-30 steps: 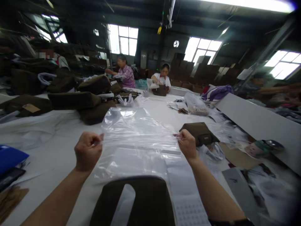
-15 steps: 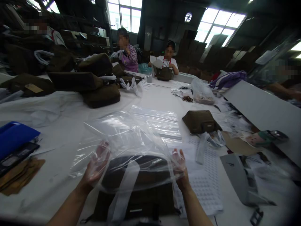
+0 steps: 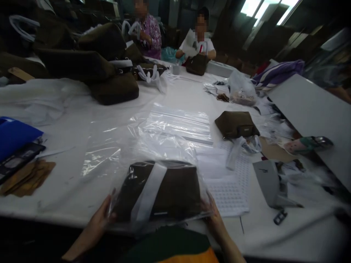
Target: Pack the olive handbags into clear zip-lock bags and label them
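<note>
From where I stand, the dark bag (image 3: 178,186) lies at the table's (image 3: 63,204) near edge, about the middle of that side, with a clear plastic bag (image 3: 104,153) around it. The loose part of the plastic spreads toward the middle of the table and out to the left, touching or nearly touching the stack of clear bags (image 3: 178,122) beyond. A pale strip (image 3: 150,186) runs aslant over the dark bag's front.

The left hand (image 3: 102,215) is at the bag's lower left corner and the right hand (image 3: 212,215) at its lower right, both against the plastic. Their fingers are spread about the bag's width apart from hand to hand; whether each set pinches the film or only rests on it, I cannot tell through the blur and shine.

To my eye, good work here means drawing both sides evenly, so the bag sits square and the strip stays flat. Thin film could split if one corner is tugged hard. I'd also keep the right wrist clear of the printed sheets (image 3: 227,197) just beside it.
</note>
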Available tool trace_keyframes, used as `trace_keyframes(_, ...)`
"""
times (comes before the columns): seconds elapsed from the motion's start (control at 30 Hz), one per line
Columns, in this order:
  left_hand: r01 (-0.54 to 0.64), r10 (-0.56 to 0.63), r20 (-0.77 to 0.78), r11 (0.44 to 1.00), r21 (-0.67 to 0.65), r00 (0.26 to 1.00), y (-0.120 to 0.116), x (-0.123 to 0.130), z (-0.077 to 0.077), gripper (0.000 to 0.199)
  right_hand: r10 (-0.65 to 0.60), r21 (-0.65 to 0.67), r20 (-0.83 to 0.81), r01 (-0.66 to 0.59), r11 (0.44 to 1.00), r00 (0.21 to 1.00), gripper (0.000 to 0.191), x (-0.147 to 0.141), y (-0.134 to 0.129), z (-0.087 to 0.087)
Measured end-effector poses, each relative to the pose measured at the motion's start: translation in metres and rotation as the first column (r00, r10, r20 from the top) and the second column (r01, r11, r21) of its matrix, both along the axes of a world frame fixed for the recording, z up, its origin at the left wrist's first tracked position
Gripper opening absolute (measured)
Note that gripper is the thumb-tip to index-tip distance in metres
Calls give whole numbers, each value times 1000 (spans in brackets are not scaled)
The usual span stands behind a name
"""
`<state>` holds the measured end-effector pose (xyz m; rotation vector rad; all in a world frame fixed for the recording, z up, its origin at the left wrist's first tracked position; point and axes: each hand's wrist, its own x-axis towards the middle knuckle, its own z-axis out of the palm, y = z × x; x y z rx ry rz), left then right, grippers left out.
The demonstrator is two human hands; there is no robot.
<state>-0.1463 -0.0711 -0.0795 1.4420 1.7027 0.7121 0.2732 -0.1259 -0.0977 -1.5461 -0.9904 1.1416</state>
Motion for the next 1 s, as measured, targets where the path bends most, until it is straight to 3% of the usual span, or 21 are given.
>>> trace_keyframes(0.07,11,15,-167,988,152,986,1,7,21,78,-144,169,194,112,979,970,58,-2,-10,19)
trace_keyframes(0.1,56,31,-263,947,316,964,3,12,32,78,-199,294,301,108,950,933,50,-5,-14,29)
trace_keyframes(0.13,146,38,-351,863,483,936,6,18,43,76,-195,390,397,27,921,897,42,-8,-17,39)
trace_keyframes(0.2,390,-9,-497,631,671,868,12,32,63,62,22,426,583,-329,843,812,31,-20,-20,54)
trace_keyframes(0.23,504,-74,-559,540,674,826,16,39,73,53,172,383,662,-527,759,730,28,-27,-20,59)
trace_keyframes(0.27,580,-145,-591,474,662,793,19,47,81,46,273,330,731,-674,661,626,26,-35,-20,61)
trace_keyframes(0.3,615,-209,-593,448,649,777,23,54,89,39,303,288,791,-760,583,532,23,-42,-18,62)
trace_keyframes(0.33,620,-260,-570,453,641,780,27,61,95,33,273,270,840,-798,539,469,23,-50,-16,61)
trace_keyframes(0.4,565,-308,-475,510,649,824,35,73,105,24,164,273,893,-794,543,418,28,-65,-9,58)
trace_keyframes(0.47,495,-294,-400,552,671,868,43,81,110,19,113,236,917,-751,616,381,38,-79,-1,57)
trace_keyframes(0.53,470,-286,-373,548,692,883,47,86,112,17,61,203,938,-682,703,342,44,-94,7,57)
trace_keyframes(0.6,466,-303,-354,541,701,885,48,90,112,15,11,189,956,-646,740,293,36,-107,13,55)
trace_keyframes(0.7,494,-364,-341,529,690,867,46,94,110,13,-32,193,971,-702,686,236,13,-117,16,46)
trace_keyframes(0.8,507,-406,-324,513,692,854,43,96,110,13,-34,194,974,-748,635,223,14,-120,14,35)
trace_keyframes(1.0,506,-454,-283,508,697,845,42,92,110,13,-93,227,971,-721,654,221,21,-128,6,16)
